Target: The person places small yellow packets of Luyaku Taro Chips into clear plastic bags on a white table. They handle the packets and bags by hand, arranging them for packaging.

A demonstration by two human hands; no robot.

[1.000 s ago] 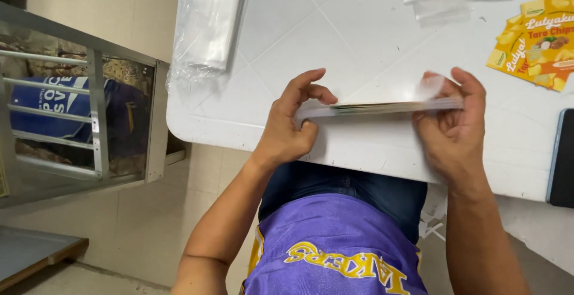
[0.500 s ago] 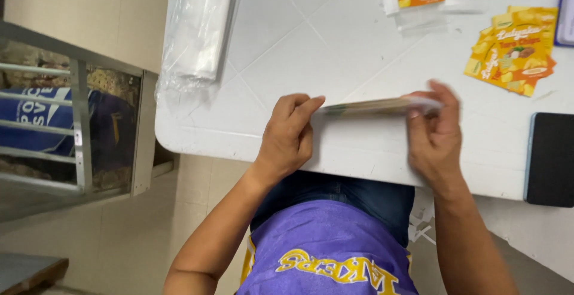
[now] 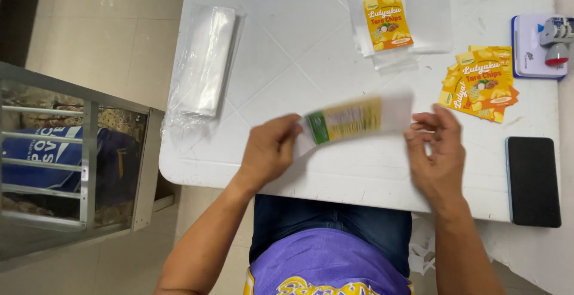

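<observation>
My left hand pinches the left end of a clear plastic pouch with a yellow and green label card inside. The pouch is blurred and hangs flat just above the white table. My right hand is at the pouch's right end with its fingers spread; whether it touches the pouch I cannot tell. A pile of yellow label cards lies to the right of my right hand.
A finished pouch with a yellow label lies on several clear bags at the back. A thick bundle of clear bags rests at the table's left. A black phone and a stamp pad are on the right. A metal rack stands left.
The pouch was held edge-on between both hands; now it is turned flat with its label facing up, and my right hand's fingers have loosened from its end. The view has shifted down.
</observation>
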